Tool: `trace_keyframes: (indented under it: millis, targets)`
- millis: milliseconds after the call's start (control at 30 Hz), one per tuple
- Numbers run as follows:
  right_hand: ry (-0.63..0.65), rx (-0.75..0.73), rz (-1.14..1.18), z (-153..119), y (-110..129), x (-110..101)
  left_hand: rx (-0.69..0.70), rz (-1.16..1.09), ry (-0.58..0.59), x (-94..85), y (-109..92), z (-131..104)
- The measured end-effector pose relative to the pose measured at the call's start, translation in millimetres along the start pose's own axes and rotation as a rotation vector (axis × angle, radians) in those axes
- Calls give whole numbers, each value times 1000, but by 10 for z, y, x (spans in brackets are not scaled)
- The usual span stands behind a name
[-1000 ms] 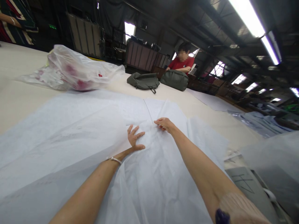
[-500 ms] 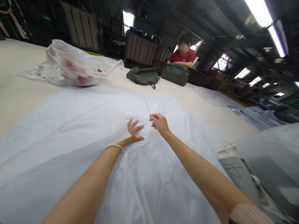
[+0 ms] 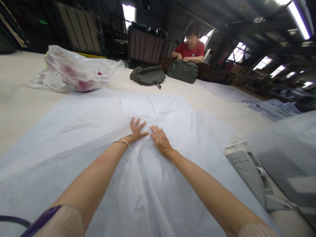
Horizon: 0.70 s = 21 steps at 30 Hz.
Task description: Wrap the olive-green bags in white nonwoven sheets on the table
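Observation:
A large white translucent sheet [image 3: 81, 131], thin and creased, covers the table before me. My left hand [image 3: 137, 128] rests on it with the fingers spread; a bracelet sits on that wrist. Just to the right, my right hand [image 3: 160, 140] lies flat on the same sheet, fingers stretched forward and holding nothing. Beyond the fingertips a thin grey cord or line [image 3: 151, 105] runs away over the sheet, with small shiny spots at its near end. Folds in the sheet fan out between my forearms.
A clear plastic bag with reddish contents [image 3: 79, 70] lies at the far left. Dark green bags [image 3: 148, 76] stand at the table's far side, where a person in red [image 3: 190, 49] handles one. A grey machine part [image 3: 244, 164] and a white bundle [image 3: 288, 148] are at right.
My right hand has let go of the thin cord and come down flat on the sheet, slightly nearer me. My left hand stays spread. The person across now has both hands on the green bag.

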State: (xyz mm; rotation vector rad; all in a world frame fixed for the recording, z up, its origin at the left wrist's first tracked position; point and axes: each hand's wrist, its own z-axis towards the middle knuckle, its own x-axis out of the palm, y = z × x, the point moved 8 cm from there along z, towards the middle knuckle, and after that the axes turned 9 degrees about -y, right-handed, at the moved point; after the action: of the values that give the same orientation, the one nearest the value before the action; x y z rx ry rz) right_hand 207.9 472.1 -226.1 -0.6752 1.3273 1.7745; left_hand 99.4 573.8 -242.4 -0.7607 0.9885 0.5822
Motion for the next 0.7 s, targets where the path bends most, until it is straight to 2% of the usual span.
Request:
trace_keyframes:
  millis: [133, 200, 267, 333, 433, 567, 633, 700]
  targets:
    - [-8, -3, -41, 141, 5, 48, -87, 67, 5, -145, -42, 56]
    - [-27, 52, -17, 176, 24, -12, -64, 71, 6, -265, -151, 1]
    - [-102, 122, 30, 128, 62, -202, -4, 49, 17, -417, -309, -153]
    - [-188, 155, 76, -47, 141, -488, 50, 0, 21, -616, -477, -399]
    - [-172, 96, 140, -543, 316, -913, 74, -132, -39, -1003, -684, -875]
    - [9, 13, 114, -1481, 428, -1334, 12, -285, -199, -1477, -817, -1609]
    - [87, 4, 63, -1953, 444, -1465, 7, -292, -212, -1580, -906, -2001]
    - [173, -5, 32, -2373, 509, -1509, 52, -264, -176, -1612, -1062, -2408]
